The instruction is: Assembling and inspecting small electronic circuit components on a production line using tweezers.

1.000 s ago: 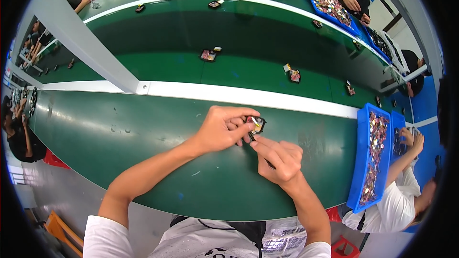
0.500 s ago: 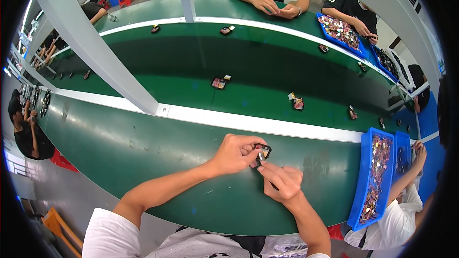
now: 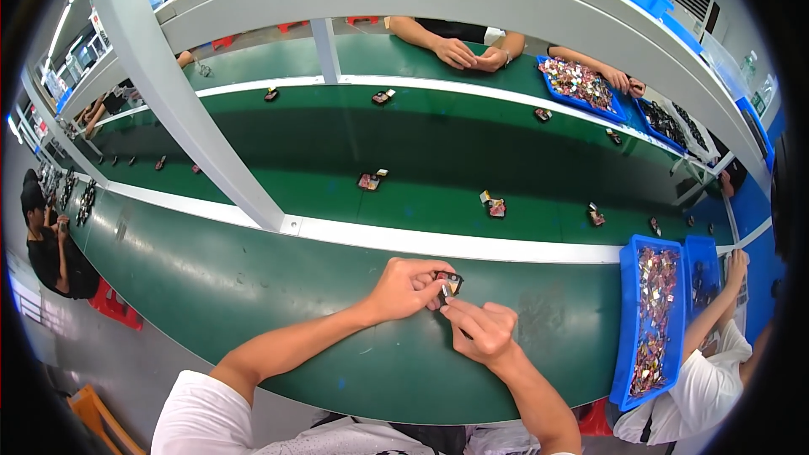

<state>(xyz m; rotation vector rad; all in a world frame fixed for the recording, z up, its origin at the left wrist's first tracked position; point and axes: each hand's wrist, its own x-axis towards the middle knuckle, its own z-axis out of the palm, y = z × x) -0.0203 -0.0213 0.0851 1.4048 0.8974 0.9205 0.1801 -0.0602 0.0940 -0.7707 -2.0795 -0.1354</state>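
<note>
My left hand (image 3: 399, 291) grips a small electronic part in a black frame (image 3: 455, 284) between thumb and fingers, just above the green worktop (image 3: 320, 350). Inside the frame are pale and yellowish bits. My right hand (image 3: 484, 330) is closed on a slim dark tool (image 3: 466, 334), whose rear end shows below the fingers. Its kind cannot be made out. The right fingertips touch or nearly touch the part's near edge, close to the left thumb. A small silvery piece (image 3: 446, 291) shows between the two hands.
A blue tray (image 3: 627, 320) of small components stands at right, beside a co-worker's arm (image 3: 712, 307). Beyond a white rail (image 3: 404, 240), similar parts (image 3: 369, 180) lie on a green belt (image 3: 421, 202). A grey frame post (image 3: 198, 118) rises at left. Other people sit around the line.
The view has tilted upward, bringing more of the overhead frame into sight. Parts on the belt have shifted left against the rail. Both hands keep their grip, with little visible change at the part.
</note>
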